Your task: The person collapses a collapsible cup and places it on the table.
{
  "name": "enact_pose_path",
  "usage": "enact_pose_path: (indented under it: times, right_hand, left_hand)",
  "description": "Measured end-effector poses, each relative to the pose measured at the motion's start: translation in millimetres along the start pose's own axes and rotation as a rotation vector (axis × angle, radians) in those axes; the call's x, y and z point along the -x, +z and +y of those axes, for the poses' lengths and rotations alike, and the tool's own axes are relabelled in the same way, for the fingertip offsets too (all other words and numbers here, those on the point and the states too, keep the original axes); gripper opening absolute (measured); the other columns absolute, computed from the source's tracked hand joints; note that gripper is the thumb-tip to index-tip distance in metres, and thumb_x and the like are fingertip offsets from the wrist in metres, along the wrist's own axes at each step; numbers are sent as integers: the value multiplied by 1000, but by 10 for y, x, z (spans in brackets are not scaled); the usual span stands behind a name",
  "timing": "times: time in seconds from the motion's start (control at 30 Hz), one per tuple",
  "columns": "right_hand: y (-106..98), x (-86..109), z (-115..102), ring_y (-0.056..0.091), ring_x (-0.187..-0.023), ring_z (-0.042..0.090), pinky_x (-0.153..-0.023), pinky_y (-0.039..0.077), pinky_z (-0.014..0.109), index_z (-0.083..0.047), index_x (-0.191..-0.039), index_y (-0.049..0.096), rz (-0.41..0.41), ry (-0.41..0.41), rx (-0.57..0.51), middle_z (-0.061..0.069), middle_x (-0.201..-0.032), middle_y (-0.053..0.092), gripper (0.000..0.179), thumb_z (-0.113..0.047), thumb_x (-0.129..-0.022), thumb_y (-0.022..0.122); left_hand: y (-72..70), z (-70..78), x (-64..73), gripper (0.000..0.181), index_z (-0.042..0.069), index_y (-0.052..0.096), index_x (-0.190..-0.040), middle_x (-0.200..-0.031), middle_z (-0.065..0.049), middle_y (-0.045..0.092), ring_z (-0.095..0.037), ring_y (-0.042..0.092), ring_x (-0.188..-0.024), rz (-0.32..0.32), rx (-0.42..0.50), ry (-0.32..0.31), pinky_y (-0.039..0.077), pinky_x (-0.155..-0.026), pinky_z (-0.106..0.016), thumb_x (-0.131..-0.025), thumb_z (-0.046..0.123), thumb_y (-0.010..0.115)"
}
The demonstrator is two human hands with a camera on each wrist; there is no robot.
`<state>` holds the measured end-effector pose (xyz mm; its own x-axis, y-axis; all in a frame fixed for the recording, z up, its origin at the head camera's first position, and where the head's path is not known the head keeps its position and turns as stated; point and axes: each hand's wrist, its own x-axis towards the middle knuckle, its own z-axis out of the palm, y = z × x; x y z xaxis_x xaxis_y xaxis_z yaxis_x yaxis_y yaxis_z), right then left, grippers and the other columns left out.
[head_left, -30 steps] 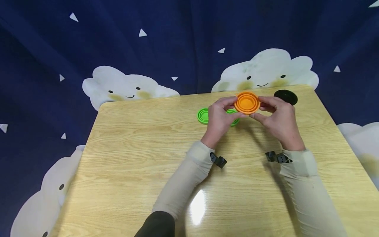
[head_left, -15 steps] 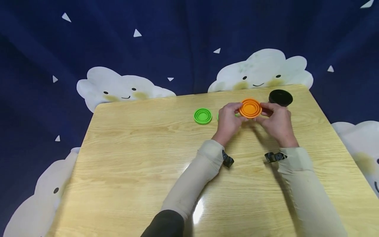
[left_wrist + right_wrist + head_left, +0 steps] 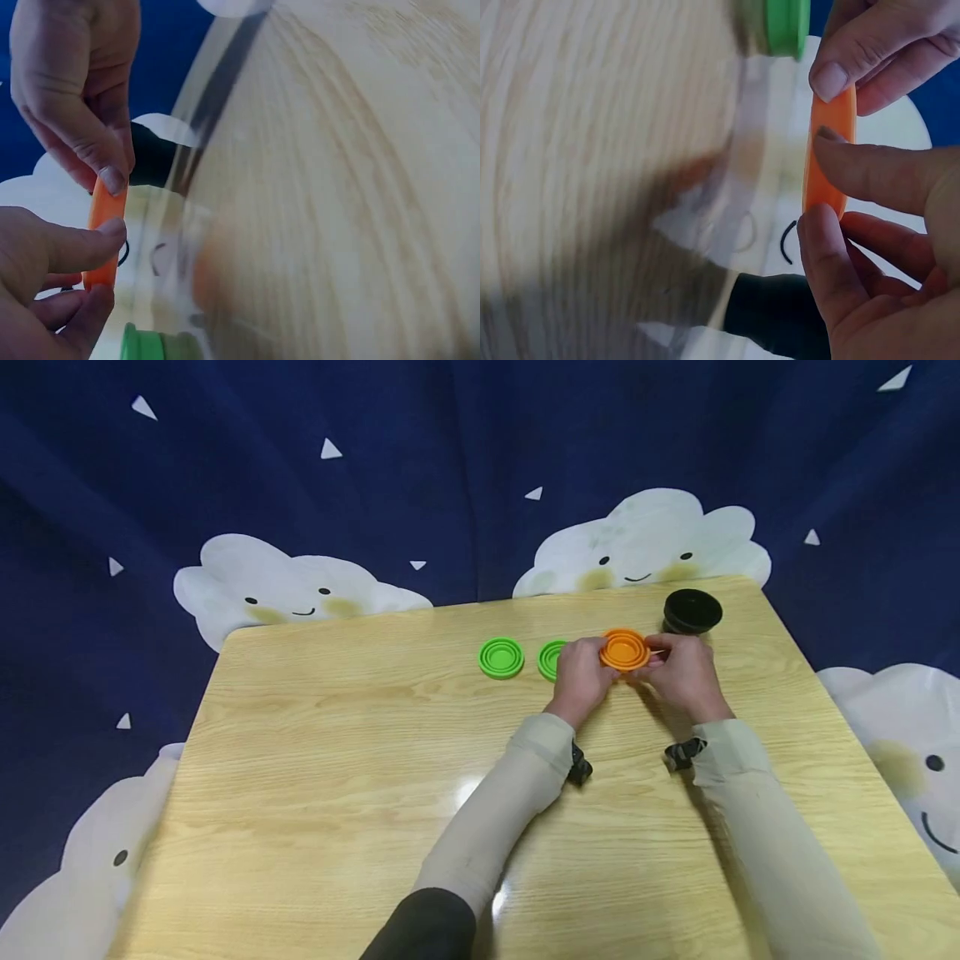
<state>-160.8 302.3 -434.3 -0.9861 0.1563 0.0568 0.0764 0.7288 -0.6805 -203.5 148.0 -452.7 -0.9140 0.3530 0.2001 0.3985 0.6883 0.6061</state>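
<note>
Both hands hold one orange collapsible cup (image 3: 625, 650), folded flat with ringed folds, above the back right part of the table. My left hand (image 3: 583, 681) pinches its left edge between thumb and fingers. On the opposite edge, my right hand (image 3: 684, 675) grips it the same way. Seen edge-on in the left wrist view, the orange cup (image 3: 106, 225) is a thin disc above the tabletop. Two green collapsible cups, also flat, lie to the left: one green cup (image 3: 501, 657) in full sight, the other green cup (image 3: 550, 660) partly behind my left hand.
A black cup or bowl (image 3: 692, 610) stands just behind my right hand, near the back edge of the wooden table (image 3: 337, 760). Beyond that edge hangs a dark blue curtain (image 3: 375, 460) with white clouds.
Both hands have lowered the orange cup towards the table, and it now looks more tilted. The left hand has shifted right, uncovering one green cup fully. The head view has turned slightly.
</note>
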Motion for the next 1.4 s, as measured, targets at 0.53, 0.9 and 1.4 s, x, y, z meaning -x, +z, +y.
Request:
enact_pose_path:
  times: [0.53, 0.9, 1.4]
  right_hand:
    - [135, -91, 166, 65, -86, 33, -76, 54, 42, 13, -119, 63, -49, 48, 53, 26, -99, 68, 50, 0, -76, 85]
    - [129, -67, 169, 66, -92, 36, -80, 55, 43, 13, -121, 61, -31, 54, 22, 27, -106, 67, 55, -1, -75, 86]
    - [-99, 75, 285, 55, -69, -7, -64, 45, 10, 5, -120, 66, 208, 197, -56, 21, -108, 70, 46, -20, -84, 83]
  left_hand:
    - [177, 67, -80, 11, 18, 77, -90, -85, 3, 72, -14, 67, -83, -130, -563, 107, 52, -83, -25, -91, 12, 67]
    - [74, 173, -75, 15, 19, 76, -98, -91, 0, 72, -17, 68, -85, -193, -463, 67, 58, -72, -28, -96, 8, 66]
    - [-53, 404, -247, 37, 15, 70, -128, -116, 3, 72, -13, 69, -98, -90, -115, 30, 56, -77, -22, -91, 11, 73]
